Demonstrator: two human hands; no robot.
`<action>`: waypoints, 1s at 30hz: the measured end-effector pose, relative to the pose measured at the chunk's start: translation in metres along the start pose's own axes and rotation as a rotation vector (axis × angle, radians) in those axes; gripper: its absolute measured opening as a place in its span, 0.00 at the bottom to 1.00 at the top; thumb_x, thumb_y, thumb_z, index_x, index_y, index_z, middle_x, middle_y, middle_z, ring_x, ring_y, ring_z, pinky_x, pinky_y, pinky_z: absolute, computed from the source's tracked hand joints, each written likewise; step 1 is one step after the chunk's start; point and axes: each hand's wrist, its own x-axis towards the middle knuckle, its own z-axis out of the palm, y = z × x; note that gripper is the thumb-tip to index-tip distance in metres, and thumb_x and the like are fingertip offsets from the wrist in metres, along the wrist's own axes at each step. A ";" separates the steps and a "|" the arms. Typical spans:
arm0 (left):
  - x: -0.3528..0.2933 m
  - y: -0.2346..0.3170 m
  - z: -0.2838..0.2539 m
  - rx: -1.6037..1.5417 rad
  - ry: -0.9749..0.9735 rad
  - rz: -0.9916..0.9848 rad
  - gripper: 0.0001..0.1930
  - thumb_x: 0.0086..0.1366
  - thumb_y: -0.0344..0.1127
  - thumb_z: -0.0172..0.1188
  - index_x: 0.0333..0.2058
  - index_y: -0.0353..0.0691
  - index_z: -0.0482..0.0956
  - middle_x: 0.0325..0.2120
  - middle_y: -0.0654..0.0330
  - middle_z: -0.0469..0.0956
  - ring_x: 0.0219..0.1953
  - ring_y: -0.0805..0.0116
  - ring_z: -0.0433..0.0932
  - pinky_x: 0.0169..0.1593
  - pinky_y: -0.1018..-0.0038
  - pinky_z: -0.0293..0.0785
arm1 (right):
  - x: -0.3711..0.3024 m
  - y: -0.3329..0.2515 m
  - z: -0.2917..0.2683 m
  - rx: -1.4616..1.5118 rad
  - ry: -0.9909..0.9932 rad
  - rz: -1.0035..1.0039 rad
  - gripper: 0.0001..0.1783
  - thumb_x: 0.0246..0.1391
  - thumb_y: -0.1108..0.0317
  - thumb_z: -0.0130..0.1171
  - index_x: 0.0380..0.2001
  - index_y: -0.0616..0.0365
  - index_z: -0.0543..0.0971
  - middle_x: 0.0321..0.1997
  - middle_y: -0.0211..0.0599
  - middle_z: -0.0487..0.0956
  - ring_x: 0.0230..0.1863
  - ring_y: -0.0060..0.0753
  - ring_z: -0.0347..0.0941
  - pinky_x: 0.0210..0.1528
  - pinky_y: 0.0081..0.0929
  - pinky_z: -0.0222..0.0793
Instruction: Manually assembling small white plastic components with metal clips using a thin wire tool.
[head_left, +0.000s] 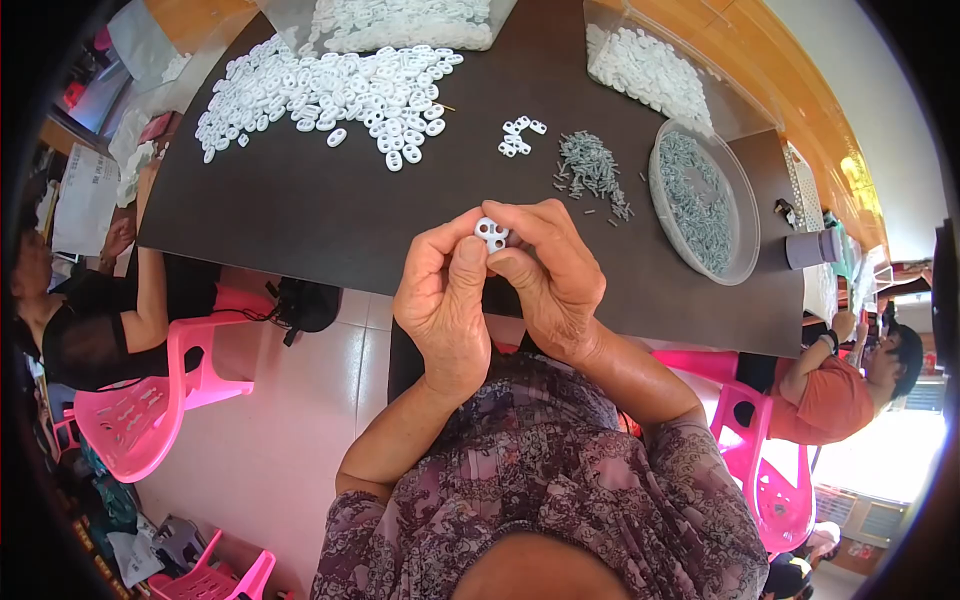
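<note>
Just over the front edge of the dark table, both my hands pinch a small white plastic cord lock (490, 230) with several round holes. Its left side is between the thumb and fingertips of my left hand (447, 300). The fingertips and thumb of my right hand (548, 270) close on it from the other side. Beyond the hands lies a little group of white cord locks (516, 148). To its right is a heap of small grey metal springs (590, 165), with a few strays around it.
White oval two-hole pieces (330, 85) spread over the far left of the table (300, 210). Clear bins (470, 40) of white parts stand behind. A round tub (742, 255) of springs sits right, beside a grey cylinder (812, 249). People sit at both sides on pink chairs (150, 420).
</note>
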 end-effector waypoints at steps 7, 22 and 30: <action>0.000 0.001 -0.001 -0.016 -0.033 0.032 0.10 0.67 0.28 0.51 0.43 0.28 0.74 0.37 0.59 0.76 0.39 0.77 0.73 0.46 0.80 0.69 | 0.001 -0.005 -0.002 0.084 0.038 0.087 0.19 0.42 0.78 0.64 0.42 0.63 0.76 0.31 0.35 0.76 0.27 0.30 0.68 0.29 0.22 0.66; -0.007 -0.014 -0.004 0.041 -0.020 0.105 0.11 0.68 0.31 0.51 0.43 0.28 0.73 0.36 0.60 0.75 0.37 0.77 0.72 0.45 0.80 0.69 | -0.004 -0.001 0.006 -0.031 0.107 -0.063 0.15 0.45 0.75 0.63 0.39 0.65 0.75 0.31 0.38 0.76 0.27 0.33 0.68 0.28 0.25 0.66; -0.008 -0.019 -0.006 0.147 -0.010 0.191 0.09 0.67 0.31 0.51 0.41 0.30 0.74 0.32 0.64 0.72 0.33 0.80 0.69 0.39 0.82 0.67 | -0.008 0.002 0.009 0.024 0.105 -0.051 0.13 0.46 0.77 0.61 0.38 0.65 0.75 0.31 0.39 0.76 0.27 0.35 0.69 0.28 0.25 0.65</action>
